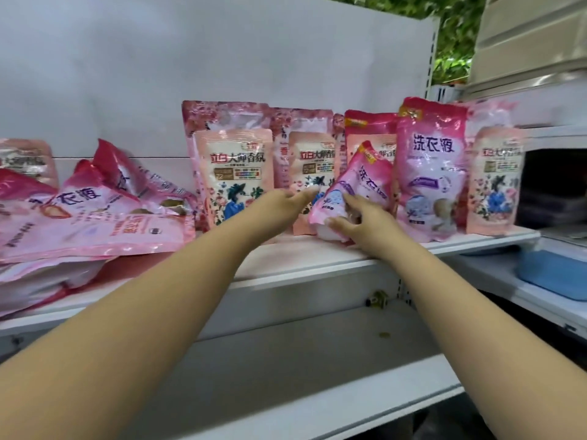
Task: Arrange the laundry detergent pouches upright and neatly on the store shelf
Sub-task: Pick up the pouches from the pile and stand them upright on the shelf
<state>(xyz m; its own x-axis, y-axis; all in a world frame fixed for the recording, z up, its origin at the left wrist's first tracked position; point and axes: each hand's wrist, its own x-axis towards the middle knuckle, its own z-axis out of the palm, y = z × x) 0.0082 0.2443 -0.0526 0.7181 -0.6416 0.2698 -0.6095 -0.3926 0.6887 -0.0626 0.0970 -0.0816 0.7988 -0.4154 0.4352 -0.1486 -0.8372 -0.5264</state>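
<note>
Pouches are standing in a row along the back of the shelf (317, 265), and I am working on the one tilted pouch (352, 188) near the front edge, right of middle. My right hand (355, 225) is gripping its lower end with curled fingers, while my left hand (287, 201) is reaching in with fingers straight, touching its left side. Next, I judge, it needs tipping upright into the gap beside the tall pink pouch (432, 166). Toward the shelf's left end, a heap of fallen pouches (89, 217) is waiting.
</note>
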